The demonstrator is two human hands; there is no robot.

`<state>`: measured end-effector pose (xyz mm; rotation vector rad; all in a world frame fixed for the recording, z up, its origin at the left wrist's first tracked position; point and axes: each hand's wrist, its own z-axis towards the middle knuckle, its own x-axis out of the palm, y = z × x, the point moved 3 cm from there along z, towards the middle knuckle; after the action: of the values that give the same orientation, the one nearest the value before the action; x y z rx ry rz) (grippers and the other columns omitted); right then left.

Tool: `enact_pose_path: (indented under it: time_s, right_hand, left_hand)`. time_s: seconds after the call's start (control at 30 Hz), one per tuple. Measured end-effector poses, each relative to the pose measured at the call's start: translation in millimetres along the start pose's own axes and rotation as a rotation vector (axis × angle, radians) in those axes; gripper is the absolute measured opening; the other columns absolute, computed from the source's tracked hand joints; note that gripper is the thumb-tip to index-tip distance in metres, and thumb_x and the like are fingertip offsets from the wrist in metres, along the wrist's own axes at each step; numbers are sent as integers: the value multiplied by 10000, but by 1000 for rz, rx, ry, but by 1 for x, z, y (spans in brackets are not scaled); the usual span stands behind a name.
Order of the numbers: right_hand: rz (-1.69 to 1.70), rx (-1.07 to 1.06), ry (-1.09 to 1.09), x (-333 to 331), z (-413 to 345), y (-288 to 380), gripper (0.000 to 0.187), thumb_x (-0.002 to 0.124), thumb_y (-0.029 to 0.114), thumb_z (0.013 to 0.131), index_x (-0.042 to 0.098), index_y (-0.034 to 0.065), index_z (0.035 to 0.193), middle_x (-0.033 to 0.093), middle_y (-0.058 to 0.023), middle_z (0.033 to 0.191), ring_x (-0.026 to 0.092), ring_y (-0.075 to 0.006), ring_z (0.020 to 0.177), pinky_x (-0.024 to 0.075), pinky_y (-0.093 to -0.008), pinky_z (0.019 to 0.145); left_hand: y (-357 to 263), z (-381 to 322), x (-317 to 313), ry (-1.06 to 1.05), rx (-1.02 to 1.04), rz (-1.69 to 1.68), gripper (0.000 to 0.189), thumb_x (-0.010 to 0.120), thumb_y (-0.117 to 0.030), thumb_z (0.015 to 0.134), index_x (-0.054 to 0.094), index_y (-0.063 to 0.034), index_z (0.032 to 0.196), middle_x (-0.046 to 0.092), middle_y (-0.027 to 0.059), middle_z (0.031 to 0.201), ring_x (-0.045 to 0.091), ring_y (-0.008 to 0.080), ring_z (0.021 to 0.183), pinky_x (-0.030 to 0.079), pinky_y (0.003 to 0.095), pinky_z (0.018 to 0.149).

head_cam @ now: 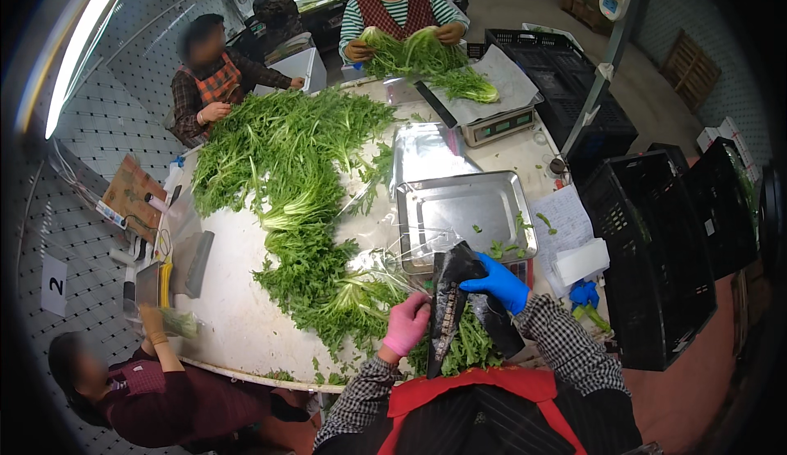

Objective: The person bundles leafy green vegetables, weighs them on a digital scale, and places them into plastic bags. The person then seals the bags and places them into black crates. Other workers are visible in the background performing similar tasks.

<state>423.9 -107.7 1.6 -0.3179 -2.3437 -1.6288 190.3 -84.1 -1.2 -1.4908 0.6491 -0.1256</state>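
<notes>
My left hand [407, 326], in a pink glove, has its fingers closed at the left edge of a black plastic bag [447, 307] that bears writing. In a blue glove, my right hand [501, 283] grips the bag from the upper right. Curly leafy greens [476, 338] show at the bag's lower part, close to my red apron collar; how far they sit inside is hard to tell. Just beyond my hands lies a metal tray [467, 209] holding a few leaf scraps. To the left, a long heap of frisée-like greens [301, 190] covers much of the white table [230, 270].
A digital scale [501, 126] stands at the far right with greens on it. Paper sheets [562, 233] and a crumpled blue glove [584, 294] lie right of the tray. Black crates [645, 258] flank the table's right side. Co-workers stand around it; one holds greens [415, 52].
</notes>
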Motion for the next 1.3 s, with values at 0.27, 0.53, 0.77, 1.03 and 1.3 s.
enact_pose_path:
  time_s: [0.27, 0.53, 0.77, 1.03, 1.3]
  right_hand:
    - [-315, -27, -201, 4, -11, 10, 709, 829, 122, 784, 467, -42, 1370, 616, -146, 1251, 603, -204, 1132, 503, -321, 974]
    - [-595, -262, -266, 16, -50, 4, 835, 723, 283, 902, 260, -21, 1527, 498, -251, 1426, 521, -314, 1302, 429, -399, 1068]
    - [-639, -144, -172, 18, -99, -10, 938, 663, 294, 939, 29, 30, 1578, 256, -270, 1582, 293, -354, 1463, 273, -402, 1176]
    - [-188, -40, -103, 12, -137, -22, 720, 577, 190, 996, 175, 7, 1564, 374, -152, 1539, 400, -202, 1375, 334, -336, 1134]
    - [-47, 139, -85, -24, -175, -77, 463, 556, 199, 1015, 482, -32, 1410, 617, -117, 1290, 573, -174, 1156, 441, -321, 1025]
  left_hand:
    - [1, -14, -4, 60, -95, -178, 103, 596, -82, 906, 619, 15, 934, 617, 10, 814, 541, 72, 768, 449, 239, 694]
    - [18, -33, 25, -64, -252, -503, 130, 550, -141, 949, 586, -16, 937, 556, -12, 798, 465, 73, 733, 412, 234, 663]
    - [3, -38, 22, -102, -85, -210, 95, 537, -116, 949, 560, -26, 927, 540, 28, 763, 478, 115, 717, 440, 286, 663]
    - [-24, -51, 6, 35, 2, -26, 74, 525, -83, 911, 538, -11, 919, 517, 77, 708, 488, 158, 659, 450, 309, 635]
    - [-38, -77, -13, 306, 64, 68, 69, 552, -53, 852, 539, -23, 913, 529, 115, 710, 519, 222, 630, 461, 335, 612]
